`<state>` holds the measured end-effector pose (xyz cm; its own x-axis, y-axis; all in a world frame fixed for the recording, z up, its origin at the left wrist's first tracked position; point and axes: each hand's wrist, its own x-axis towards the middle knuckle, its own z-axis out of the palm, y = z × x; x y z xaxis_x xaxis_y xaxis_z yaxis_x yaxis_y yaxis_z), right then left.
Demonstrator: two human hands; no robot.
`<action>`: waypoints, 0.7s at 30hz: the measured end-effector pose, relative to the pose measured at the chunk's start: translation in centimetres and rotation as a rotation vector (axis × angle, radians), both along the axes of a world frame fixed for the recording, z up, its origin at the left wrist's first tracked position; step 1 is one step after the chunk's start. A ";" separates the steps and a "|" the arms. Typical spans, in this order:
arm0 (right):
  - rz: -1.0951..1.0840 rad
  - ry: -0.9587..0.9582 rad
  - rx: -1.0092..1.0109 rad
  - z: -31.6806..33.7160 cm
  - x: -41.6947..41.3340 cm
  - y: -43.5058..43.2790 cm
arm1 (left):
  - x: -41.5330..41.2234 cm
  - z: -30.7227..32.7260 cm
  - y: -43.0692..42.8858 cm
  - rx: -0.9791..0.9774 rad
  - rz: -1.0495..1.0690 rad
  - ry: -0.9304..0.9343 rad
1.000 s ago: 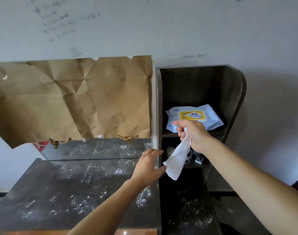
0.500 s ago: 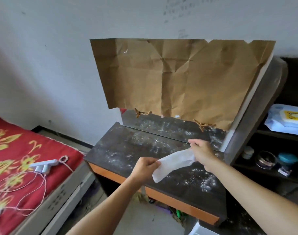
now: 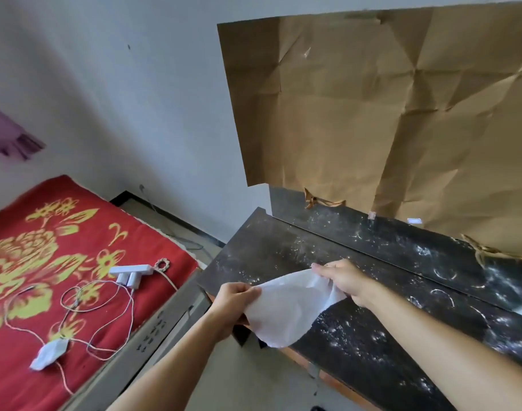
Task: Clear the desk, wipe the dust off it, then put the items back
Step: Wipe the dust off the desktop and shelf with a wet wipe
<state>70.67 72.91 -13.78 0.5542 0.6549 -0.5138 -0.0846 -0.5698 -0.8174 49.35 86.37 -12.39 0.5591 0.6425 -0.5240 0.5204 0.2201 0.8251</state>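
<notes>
Both pinched on wet wipe [image 3: 286,307]: left hand [image 3: 233,304], right hand [image 3: 343,280], spread above dusty desk [image 3: 372,336]. Risk: tearing w/ too hard pull, or smearing powder.

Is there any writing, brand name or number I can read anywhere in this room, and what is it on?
No text here can be read.
Bed frame: small dark marks on its side panel, too small and blurred to tell.
Two small tags at the brown paper's lower edge: blank or too small.
Wet wipe, held between left hand and right hand: plain white, no print.
</notes>
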 end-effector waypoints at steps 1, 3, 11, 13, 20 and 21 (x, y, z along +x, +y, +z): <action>-0.006 0.025 -0.006 -0.3 0.3 1.2 | 0.1 -0.1 1.1 -0.030 -0.007 0.013; -0.025 0.101 -0.003 -1.3 1.2 4.1 | 0.9 -0.7 3.8 -0.083 -0.004 0.039; -0.016 0.331 0.015 -3.6 2.9 12.1 | 3.3 -3.1 12.2 -0.144 0.128 0.121; -0.048 0.125 -0.052 -4.1 2.9 14.0 | 4.2 -4.1 14.1 -0.175 0.120 0.134; -0.142 -0.413 -0.075 -5.1 4.6 22.3 | 9.5 -8.1 22.2 -0.318 0.004 0.161; -0.106 -0.486 -0.107 -5.1 4.6 23.3 | 10.1 -8.7 23.4 -0.308 -0.050 0.180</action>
